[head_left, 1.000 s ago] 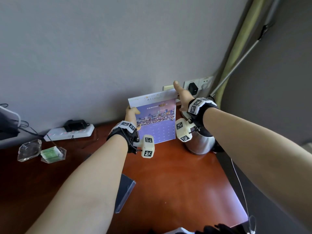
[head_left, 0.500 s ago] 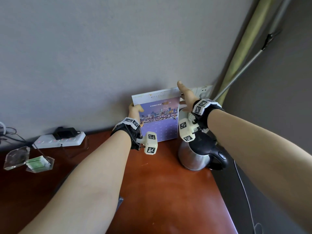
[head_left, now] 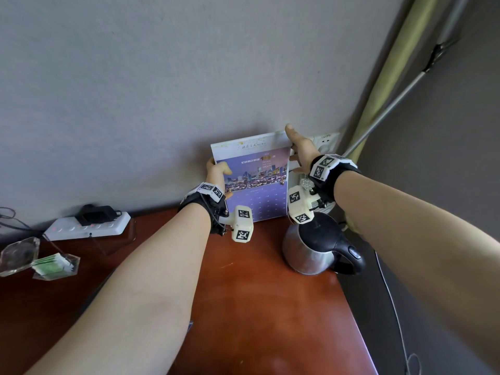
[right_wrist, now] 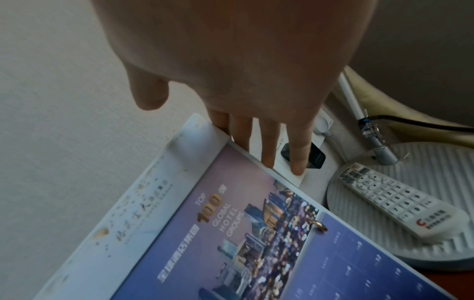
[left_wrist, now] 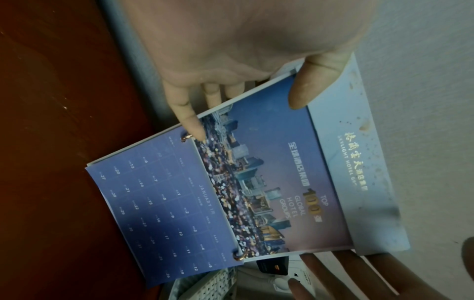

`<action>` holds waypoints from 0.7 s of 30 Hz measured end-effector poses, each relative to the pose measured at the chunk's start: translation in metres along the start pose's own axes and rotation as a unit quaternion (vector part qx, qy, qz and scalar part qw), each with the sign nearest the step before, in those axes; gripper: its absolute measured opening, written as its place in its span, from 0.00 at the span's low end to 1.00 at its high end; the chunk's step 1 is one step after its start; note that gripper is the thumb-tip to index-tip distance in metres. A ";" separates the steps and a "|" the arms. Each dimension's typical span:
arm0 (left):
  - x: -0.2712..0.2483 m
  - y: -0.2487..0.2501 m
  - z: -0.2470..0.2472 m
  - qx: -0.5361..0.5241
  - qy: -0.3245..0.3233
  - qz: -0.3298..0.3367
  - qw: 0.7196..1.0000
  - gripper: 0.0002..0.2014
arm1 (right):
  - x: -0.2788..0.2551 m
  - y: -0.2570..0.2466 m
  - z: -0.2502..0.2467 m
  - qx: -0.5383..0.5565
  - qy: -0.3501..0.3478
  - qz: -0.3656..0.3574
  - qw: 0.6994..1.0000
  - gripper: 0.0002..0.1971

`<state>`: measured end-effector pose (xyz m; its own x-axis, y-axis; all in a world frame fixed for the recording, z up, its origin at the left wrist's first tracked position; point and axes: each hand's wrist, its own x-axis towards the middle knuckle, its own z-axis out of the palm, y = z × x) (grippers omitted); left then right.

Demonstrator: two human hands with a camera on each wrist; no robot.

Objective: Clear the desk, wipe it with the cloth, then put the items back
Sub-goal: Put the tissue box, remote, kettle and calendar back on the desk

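A desk calendar (head_left: 257, 185) with a purple city picture stands upright on the brown desk (head_left: 257, 293), close to the grey wall. My left hand (head_left: 216, 171) grips its left edge, with the thumb (left_wrist: 305, 91) on the front and the other fingers behind. My right hand (head_left: 297, 147) lies at the calendar's right edge. Its fingers (right_wrist: 269, 146) are straight behind that edge and the thumb points up by the top corner. In the wrist views the calendar (left_wrist: 256, 182) (right_wrist: 231, 243) fills most of the picture. No cloth is in view.
A steel kettle (head_left: 313, 244) with a black handle stands just right of the calendar. Behind the right hand is a wall socket (head_left: 326, 140), and a remote (right_wrist: 400, 203) lies on a white ribbed tray (right_wrist: 436, 172). At the left are a power strip (head_left: 89, 226) and glass dishes (head_left: 54, 266).
Both hands keep their places on the calendar's edges. The calendar sits a little nearer the wall, and my view has shifted so the whole kettle shows.
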<state>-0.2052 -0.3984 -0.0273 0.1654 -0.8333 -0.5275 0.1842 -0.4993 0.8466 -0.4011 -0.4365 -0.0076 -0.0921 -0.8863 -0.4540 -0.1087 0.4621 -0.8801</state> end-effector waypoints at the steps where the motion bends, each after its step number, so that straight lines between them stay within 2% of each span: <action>1: 0.000 -0.001 -0.001 0.004 -0.002 -0.003 1.000 0.42 | 0.001 0.000 0.000 -0.001 0.001 -0.001 1.000 0.39; 5: 0.001 -0.003 -0.003 0.013 -0.004 -0.013 1.000 0.39 | 0.001 0.001 0.001 -0.009 0.009 -0.002 1.000 0.40; 9: 0.000 -0.004 -0.005 0.025 0.010 -0.021 0.999 0.20 | -0.002 0.005 0.000 -0.016 0.024 -0.005 1.000 0.39; 11: -0.004 -0.004 -0.004 0.033 0.010 -0.028 0.999 0.17 | -0.004 0.007 -0.001 -0.017 0.029 -0.006 0.999 0.41; 14: -0.010 -0.006 -0.003 0.039 -0.001 -0.031 0.999 0.23 | -0.008 0.009 -0.002 -0.022 0.025 -0.009 0.999 0.43; 16: -0.011 -0.008 -0.004 0.040 0.004 -0.033 0.999 0.23 | -0.011 0.008 -0.003 -0.027 0.027 -0.009 0.999 0.44; 21: -0.011 -0.011 -0.005 0.039 -0.003 -0.031 0.999 0.31 | -0.017 0.009 -0.003 -0.033 0.041 -0.022 0.998 0.39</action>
<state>-0.2042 -0.3824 -0.0308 0.1509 -0.8012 -0.5791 0.1174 -0.5671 0.8152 -0.4032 -0.4168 -0.0078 -0.1671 -0.9015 -0.3993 -0.1794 0.4260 -0.8867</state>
